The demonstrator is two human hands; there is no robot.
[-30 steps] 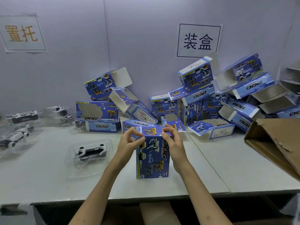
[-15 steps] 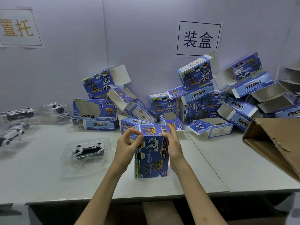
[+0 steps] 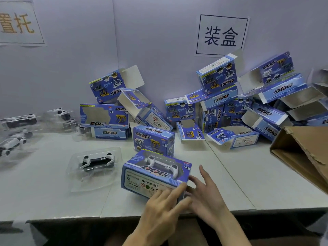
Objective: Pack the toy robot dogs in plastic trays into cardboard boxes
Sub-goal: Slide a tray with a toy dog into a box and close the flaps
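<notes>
Both hands (image 3: 159, 210) (image 3: 207, 197) — apparently — against filled box (image 3: 152, 174)

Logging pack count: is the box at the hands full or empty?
Full: a white toy dog shows through the window of the box.

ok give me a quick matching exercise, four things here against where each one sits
Things:
1 packed box
2 dog tray
3 brown carton
4 black-text sign

Places:
A highest up, at the back
B far right
C front centre
D just left of the packed box

Pairs: 1-C, 2-D, 3-B, 4-A
</notes>
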